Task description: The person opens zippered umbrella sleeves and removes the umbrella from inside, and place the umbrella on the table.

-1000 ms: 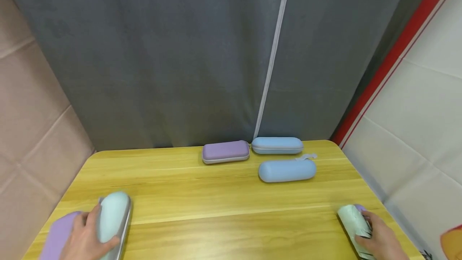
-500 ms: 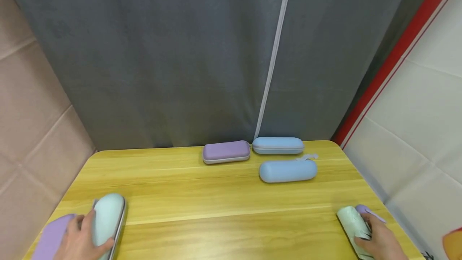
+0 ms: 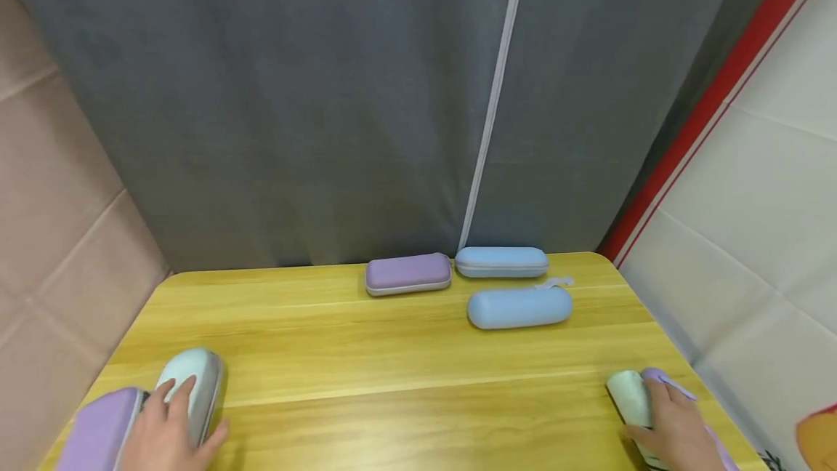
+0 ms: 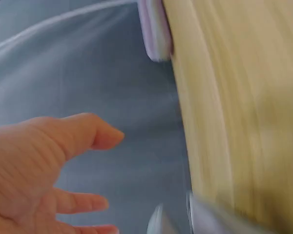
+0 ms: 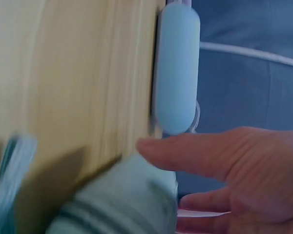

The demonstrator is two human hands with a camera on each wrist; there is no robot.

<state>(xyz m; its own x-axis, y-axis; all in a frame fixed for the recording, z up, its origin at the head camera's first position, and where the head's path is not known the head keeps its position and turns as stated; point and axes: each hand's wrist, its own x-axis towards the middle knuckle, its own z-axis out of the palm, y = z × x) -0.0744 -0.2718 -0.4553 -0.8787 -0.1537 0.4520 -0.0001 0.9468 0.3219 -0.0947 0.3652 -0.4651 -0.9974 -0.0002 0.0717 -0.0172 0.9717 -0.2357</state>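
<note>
At the table's left front, my left hand (image 3: 171,427) hovers over a pale green zippered case (image 3: 191,363) with fingers spread. A purple case (image 3: 98,431) stands directly left of it. In the left wrist view, thumb and fingers (image 4: 83,200) are apart with nothing between them. Toward the right front, my right hand (image 3: 680,427) lies over a pale green rounded case (image 3: 628,391) and a purple case (image 3: 656,375) side by side. The right wrist view shows its thumb extended beside the dark-marked green case (image 5: 122,195), fingers loose; whether they touch it I cannot tell.
Along the back of the wooden table (image 3: 294,369) lie a purple case (image 3: 408,273), a light blue zippered case (image 3: 502,260) and a blue rounded case (image 3: 516,309) with a strap. A grey curtain (image 3: 314,107) hangs behind; pale walls flank both sides.
The left hand shifted the green case left against the purple one, then loosened and spread its fingers. The right hand relaxed its grip on its green case and spread over the purple one.
</note>
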